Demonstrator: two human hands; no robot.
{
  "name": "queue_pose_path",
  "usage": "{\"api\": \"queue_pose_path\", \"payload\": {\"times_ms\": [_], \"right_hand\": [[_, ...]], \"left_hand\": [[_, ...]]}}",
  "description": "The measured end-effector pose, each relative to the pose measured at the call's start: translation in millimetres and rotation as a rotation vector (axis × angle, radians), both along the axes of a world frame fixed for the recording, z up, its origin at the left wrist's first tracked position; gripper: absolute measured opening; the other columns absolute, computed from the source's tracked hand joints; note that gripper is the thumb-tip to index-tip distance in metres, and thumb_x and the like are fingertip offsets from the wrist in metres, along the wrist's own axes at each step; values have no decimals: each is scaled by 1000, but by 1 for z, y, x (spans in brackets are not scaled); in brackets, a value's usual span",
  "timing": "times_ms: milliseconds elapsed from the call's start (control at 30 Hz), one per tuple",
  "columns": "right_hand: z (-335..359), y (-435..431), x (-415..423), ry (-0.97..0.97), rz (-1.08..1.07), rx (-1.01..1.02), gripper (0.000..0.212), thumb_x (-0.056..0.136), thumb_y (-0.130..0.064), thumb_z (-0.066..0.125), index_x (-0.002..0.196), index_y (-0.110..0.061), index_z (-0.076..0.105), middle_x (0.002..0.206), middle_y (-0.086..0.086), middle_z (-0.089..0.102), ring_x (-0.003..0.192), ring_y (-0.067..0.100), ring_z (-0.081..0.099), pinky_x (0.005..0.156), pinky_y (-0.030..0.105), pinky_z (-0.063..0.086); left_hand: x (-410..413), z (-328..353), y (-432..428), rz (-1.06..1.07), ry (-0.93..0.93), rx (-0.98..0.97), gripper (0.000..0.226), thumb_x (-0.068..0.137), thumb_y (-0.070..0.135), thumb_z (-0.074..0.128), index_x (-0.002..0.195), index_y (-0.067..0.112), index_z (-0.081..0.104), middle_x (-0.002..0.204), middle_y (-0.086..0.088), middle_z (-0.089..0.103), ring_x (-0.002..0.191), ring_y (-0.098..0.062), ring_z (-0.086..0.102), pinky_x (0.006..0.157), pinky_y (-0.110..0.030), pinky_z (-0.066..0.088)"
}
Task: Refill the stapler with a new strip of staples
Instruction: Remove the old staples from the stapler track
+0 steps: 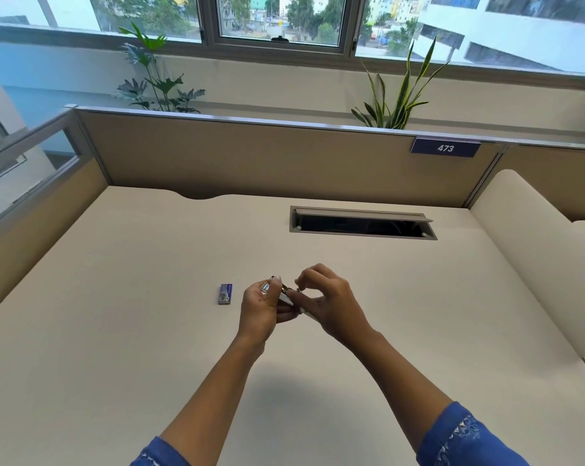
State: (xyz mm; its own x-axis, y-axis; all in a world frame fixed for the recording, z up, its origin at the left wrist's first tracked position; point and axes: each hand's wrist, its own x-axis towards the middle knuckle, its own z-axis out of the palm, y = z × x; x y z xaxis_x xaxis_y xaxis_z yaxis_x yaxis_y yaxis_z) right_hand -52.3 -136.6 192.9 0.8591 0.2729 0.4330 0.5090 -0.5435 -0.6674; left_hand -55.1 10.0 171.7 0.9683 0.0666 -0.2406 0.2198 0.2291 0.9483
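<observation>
Two hands meet just right of the blue box [225, 293], left hand [262, 311] gripping the stapler [285, 297], right hand [329, 306] pinching its end.

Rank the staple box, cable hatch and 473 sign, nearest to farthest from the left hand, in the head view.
1. Staple box: on the desk, just left of the left hand.
2. Cable hatch: in the desk, ahead and right.
3. 473 sign: on the partition, beyond the hatch.
</observation>
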Motion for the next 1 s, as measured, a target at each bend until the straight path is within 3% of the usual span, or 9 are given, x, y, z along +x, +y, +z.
{"api": "queue_pose_path", "payload": {"times_ms": [67, 167, 267, 367, 500, 633, 867, 1000], "right_hand": [[-1, 1, 2, 60, -20, 72, 19, 89, -15, 70, 78, -9, 55, 77, 5, 61, 72, 25, 65, 66, 32, 60], [-5, 0, 2, 135, -77, 198, 19, 87, -15, 72, 83, -14, 53, 72, 3, 63, 62, 21, 70, 54, 20, 53], [-11, 1, 0, 212, -94, 262, 20, 86, -15, 73, 93, -22, 56, 75, -1, 67, 66, 13, 71, 58, 18, 55], [-18, 4, 0, 233, -77, 200, 17, 87, -9, 68, 97, -22, 62, 81, 2, 68, 71, 10, 68, 64, 19, 56], [-21, 7, 2, 258, -39, 100, 31, 88, -1, 58, 107, -23, 70, 96, 0, 65, 74, 8, 65, 67, 14, 52], [-21, 12, 4, 262, -34, 67, 34, 90, -4, 60, 114, -24, 73, 96, -1, 65, 72, 10, 64, 67, 16, 52], [-21, 21, 4, 229, -67, 83, 29, 91, -10, 63, 112, -26, 74, 89, -7, 65, 68, 14, 67, 65, 23, 56], [-22, 25, 6, 207, -87, 84, 28, 90, -11, 65, 110, -27, 75, 86, -5, 67, 66, 11, 65, 63, 23, 54]], "left_hand": [[2, -2, 1, 9, 1, -1, 39, 100, 33, 47, 80, 4, 63, 70, -15, 72, 69, -33, 74, 58, -28, 59], [9, -5, 5, 56, 10, -12, 34, 99, 34, 48, 85, 5, 60, 72, -11, 73, 70, -30, 75, 57, -28, 60], [13, -9, 8, 66, -4, 1, 30, 98, 35, 51, 88, 7, 58, 73, -11, 72, 69, -29, 75, 57, -29, 60], [12, -15, 9, 46, 5, 5, 30, 96, 37, 53, 98, 8, 57, 82, -14, 71, 72, -28, 75, 60, -31, 61], [12, -21, 11, -33, 39, -22, 40, 94, 40, 55, 111, 3, 55, 88, -20, 72, 76, -30, 75, 66, -35, 62], [11, -24, 13, -77, 43, -44, 44, 95, 43, 53, 109, 2, 59, 79, -16, 75, 77, -32, 75, 65, -33, 61], [13, -27, 18, -109, 55, -47, 50, 86, 54, 56, 107, 9, 63, 82, -11, 76, 77, -33, 75, 63, -30, 60], [14, -29, 17, -97, 59, -22, 51, 90, 51, 52, 101, 3, 64, 82, -14, 72, 71, -29, 75, 60, -28, 59]]}}
